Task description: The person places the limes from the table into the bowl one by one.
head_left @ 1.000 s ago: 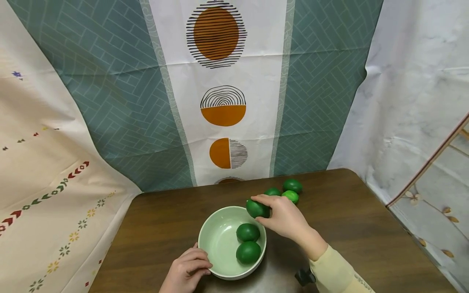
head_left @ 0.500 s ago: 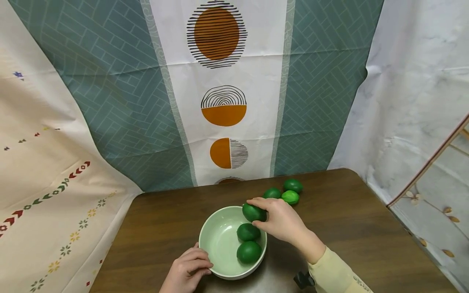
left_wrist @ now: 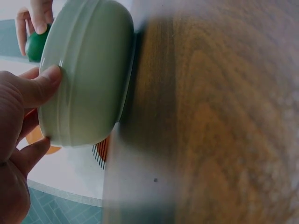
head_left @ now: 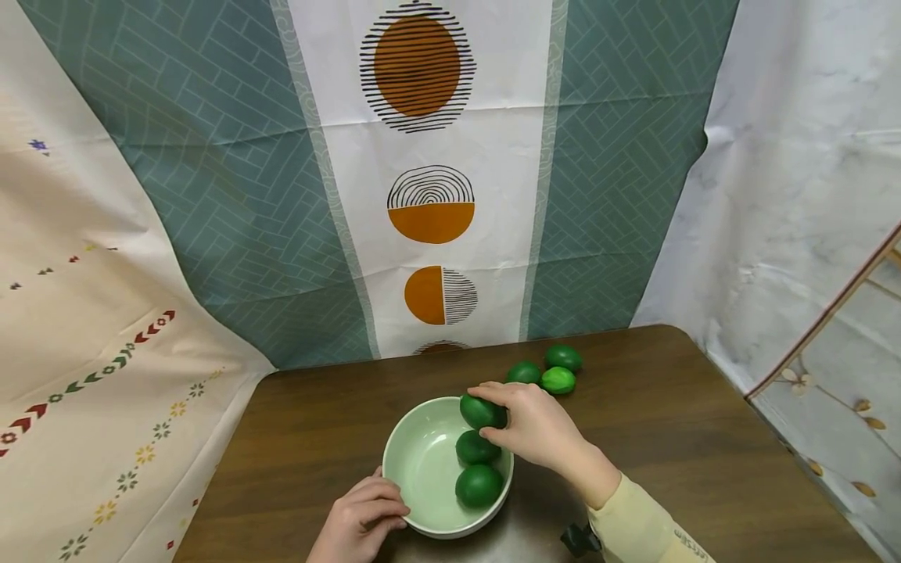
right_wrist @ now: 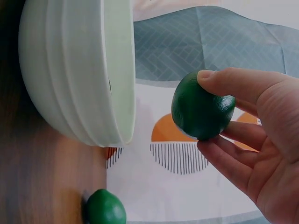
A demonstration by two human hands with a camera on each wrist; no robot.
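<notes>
A pale green bowl stands on the table with two dark green limes, a far one and a near one, lying inside along its right side. My left hand grips the bowl at its near left rim; the thumb lies against the outer wall. Over the bowl's far right rim, my right hand holds another dark green lime between thumb and fingertips. In the right wrist view this lime is raised off the table, beside the bowl's opening.
Behind my right hand, on the wooden table, lie two dark green limes and a brighter green one. A patterned cloth hangs along the table's back edge.
My right hand has carried its lime a little left and toward me, from the bowl's far right edge to over the opening. The left hand and the bowl stay in place.
</notes>
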